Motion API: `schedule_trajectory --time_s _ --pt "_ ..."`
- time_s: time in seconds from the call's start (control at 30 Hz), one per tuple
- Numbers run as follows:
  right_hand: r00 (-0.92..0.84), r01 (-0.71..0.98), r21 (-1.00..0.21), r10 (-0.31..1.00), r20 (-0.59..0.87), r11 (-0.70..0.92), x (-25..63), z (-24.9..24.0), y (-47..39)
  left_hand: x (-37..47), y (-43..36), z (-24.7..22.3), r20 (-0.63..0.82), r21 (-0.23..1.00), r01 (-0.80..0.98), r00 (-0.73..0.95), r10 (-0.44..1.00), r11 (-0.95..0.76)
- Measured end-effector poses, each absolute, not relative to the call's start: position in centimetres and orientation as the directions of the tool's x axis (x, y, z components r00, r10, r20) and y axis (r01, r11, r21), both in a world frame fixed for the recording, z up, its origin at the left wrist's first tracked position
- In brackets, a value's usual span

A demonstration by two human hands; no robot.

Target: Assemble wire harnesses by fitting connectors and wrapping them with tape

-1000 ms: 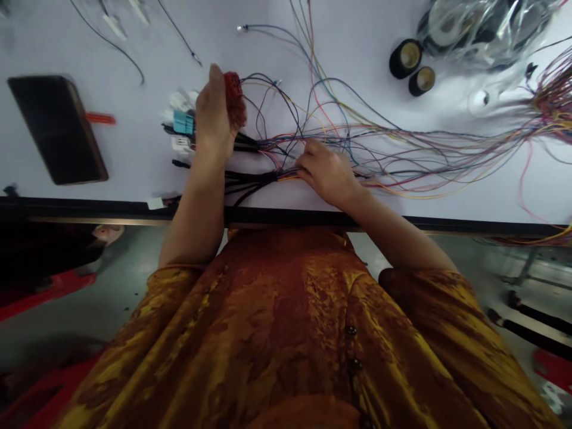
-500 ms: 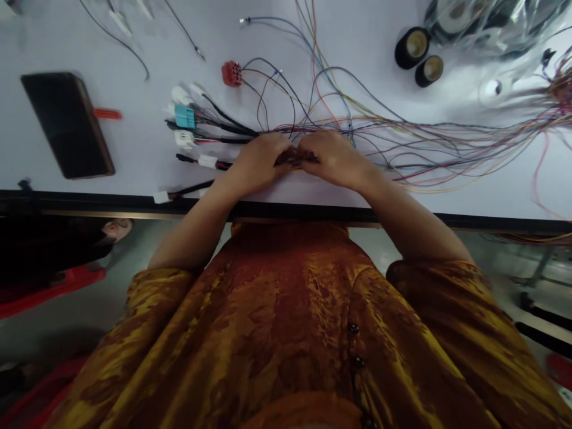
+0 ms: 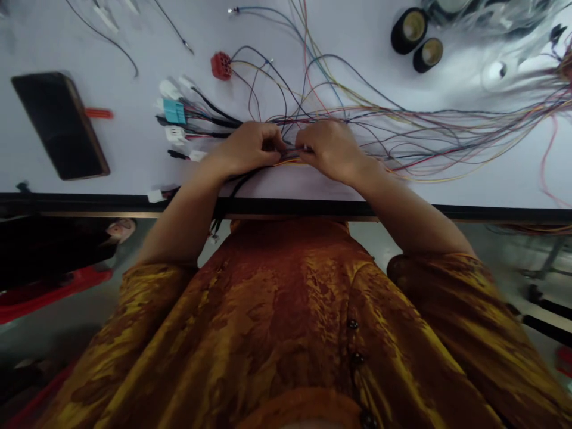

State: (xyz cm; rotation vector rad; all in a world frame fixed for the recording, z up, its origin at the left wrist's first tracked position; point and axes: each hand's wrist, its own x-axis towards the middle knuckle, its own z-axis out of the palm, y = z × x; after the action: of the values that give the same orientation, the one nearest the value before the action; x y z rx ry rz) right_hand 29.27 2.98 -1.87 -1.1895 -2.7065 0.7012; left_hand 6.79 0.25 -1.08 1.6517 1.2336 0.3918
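Left hand has edged from right hand, both pinching wires.

wires and phone on pale table

On our table we've got phone left, connectors right of it, wires running rightward, two rolls behind wires, plastic bag beside rolls.
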Motion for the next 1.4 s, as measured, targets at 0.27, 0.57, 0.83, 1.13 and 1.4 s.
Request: schedule_trajectory --time_s 0.27,0.57,0.83,1.13,1.4 --pt "-0.513 0.686 -0.622 0.857 -0.048 0.376 28.5 -2.2 0.9 5.7 1.5 -1.1 -0.380 0.879 0.452 0.472 0.795 0.152" --pt "-0.687 0.554 -0.631 0.726 0.022 0.543 30.4 -1.7 -1.2 7.1 -0.3 -2.1 -0.285 0.937 0.274 0.243 0.927 0.216" --pt "-0.439 0.875 -0.315 0.875 -0.203 0.367 28.8 1.2 -0.9 8.9 -1.5 -3.5 0.100 0.785 0.589 0.185 0.978 -0.192" --pt "-0.510 0.775 -0.436 0.860 -0.002 0.458 24.6 1.3 -2.5 7.9 -1.3 -4.4 0.185 0.830 0.459 0.308 0.933 -0.316" --pt "-0.266 0.718 -0.616 0.946 0.186 0.323 31.3 -1.9 -3.7 8.0 -1.7 -3.4 0.042 0.890 0.431 0.249 0.968 -0.149"
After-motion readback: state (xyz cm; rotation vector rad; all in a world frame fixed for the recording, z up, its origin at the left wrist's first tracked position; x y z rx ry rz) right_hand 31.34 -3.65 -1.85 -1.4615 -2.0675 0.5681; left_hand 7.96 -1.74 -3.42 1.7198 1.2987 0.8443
